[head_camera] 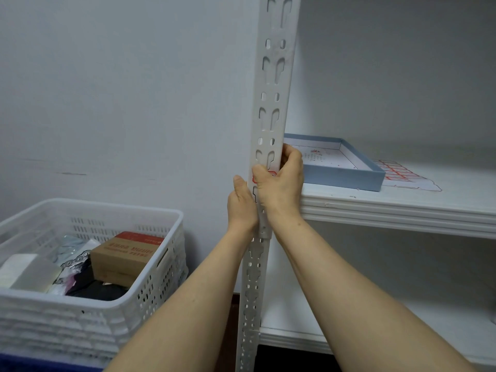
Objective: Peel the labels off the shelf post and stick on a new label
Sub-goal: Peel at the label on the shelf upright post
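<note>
1. One red-edged label (271, 173) shows on the front of the single shelf post (273, 84), just above the upper shelf (402, 210), mostly hidden under a thumb.
2. The right hand (281, 183) wraps the post, its thumb pressing the label; the left hand (241, 208) grips the post's left edge just below.
3. Whether peeling or sticking, I would work from one corner, thumb flat, with the post steadied.
4. Outward: one label sheet (402, 174), one blue tray (349, 177) and one white basket (107, 208).

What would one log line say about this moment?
left hand: holds shelf post | right hand: grips shelf post, thumb on label
</note>
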`<state>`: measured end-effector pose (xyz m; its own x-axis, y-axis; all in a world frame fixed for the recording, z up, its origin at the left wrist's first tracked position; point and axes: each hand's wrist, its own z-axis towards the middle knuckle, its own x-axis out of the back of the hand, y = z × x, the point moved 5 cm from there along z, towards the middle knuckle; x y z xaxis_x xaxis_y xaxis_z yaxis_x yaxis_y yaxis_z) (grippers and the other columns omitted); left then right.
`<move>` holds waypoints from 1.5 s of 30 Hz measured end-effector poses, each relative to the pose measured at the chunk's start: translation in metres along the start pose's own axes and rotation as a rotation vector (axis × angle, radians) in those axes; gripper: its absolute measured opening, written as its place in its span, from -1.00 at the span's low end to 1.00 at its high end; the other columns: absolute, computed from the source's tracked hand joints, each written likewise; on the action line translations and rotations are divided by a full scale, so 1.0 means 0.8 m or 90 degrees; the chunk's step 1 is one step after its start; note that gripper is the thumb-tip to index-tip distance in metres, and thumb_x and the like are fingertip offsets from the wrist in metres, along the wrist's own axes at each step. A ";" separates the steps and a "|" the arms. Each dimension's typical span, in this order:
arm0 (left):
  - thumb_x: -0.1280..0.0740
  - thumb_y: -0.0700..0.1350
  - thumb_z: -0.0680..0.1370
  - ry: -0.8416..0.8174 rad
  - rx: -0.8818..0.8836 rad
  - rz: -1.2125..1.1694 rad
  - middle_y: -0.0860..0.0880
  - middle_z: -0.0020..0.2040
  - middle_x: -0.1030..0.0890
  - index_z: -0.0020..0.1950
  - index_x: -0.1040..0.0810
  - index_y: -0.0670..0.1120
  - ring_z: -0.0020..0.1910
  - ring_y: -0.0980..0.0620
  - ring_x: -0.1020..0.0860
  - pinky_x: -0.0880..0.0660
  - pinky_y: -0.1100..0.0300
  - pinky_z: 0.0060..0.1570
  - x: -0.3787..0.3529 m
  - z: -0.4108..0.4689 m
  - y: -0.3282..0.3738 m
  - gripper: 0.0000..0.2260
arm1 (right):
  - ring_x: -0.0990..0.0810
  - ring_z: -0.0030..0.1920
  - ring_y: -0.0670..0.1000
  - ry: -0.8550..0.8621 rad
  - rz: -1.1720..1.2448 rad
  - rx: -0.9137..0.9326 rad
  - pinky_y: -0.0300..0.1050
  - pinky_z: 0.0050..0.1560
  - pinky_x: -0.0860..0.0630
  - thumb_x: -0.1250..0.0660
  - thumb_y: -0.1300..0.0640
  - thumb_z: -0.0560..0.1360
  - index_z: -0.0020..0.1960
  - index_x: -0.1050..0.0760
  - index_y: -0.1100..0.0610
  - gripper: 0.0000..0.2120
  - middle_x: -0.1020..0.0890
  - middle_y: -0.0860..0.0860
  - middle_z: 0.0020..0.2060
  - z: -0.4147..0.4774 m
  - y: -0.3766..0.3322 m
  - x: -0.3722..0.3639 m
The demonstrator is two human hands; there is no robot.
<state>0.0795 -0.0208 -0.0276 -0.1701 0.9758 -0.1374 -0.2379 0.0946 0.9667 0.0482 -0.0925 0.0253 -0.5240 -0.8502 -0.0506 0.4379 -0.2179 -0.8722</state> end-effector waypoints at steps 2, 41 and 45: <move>0.05 -0.06 0.68 -0.003 -0.014 0.030 -0.14 0.01 -0.56 0.21 -0.44 -0.22 0.05 -0.12 -0.53 -0.44 0.28 -0.01 0.001 -0.001 0.001 -0.64 | -0.52 0.06 0.11 -0.002 0.000 0.001 0.01 0.08 -0.51 -0.33 0.35 0.29 0.17 -0.38 0.16 -0.54 -0.50 0.12 0.10 0.000 0.000 0.000; 0.08 0.02 0.66 -0.020 0.019 -0.073 -0.07 -0.23 -0.60 -0.26 -0.54 -0.06 -0.14 -0.07 -0.56 -0.49 0.03 0.05 -0.002 0.009 -0.017 -0.51 | -0.39 0.07 0.03 0.050 -0.399 0.593 0.05 0.18 -0.25 -0.41 0.00 0.38 -0.18 -0.68 0.02 -0.88 -0.62 0.05 -0.07 -0.009 -0.023 0.046; 0.09 0.02 0.66 -0.024 0.007 -0.078 -0.04 -0.22 -0.61 -0.23 -0.55 -0.03 -0.11 -0.05 -0.57 -0.48 0.08 0.05 -0.003 0.007 -0.013 -0.51 | -0.35 0.10 0.03 0.077 -0.458 0.654 0.03 0.16 -0.19 -0.47 0.01 0.34 -0.23 -0.68 -0.03 -0.95 -0.64 0.03 -0.04 -0.009 -0.027 0.038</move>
<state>0.0874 -0.0227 -0.0362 -0.1036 0.9636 -0.2465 -0.2446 0.2155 0.9454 0.0172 -0.1099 0.0393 -0.9193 -0.3469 0.1859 0.3624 -0.9303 0.0566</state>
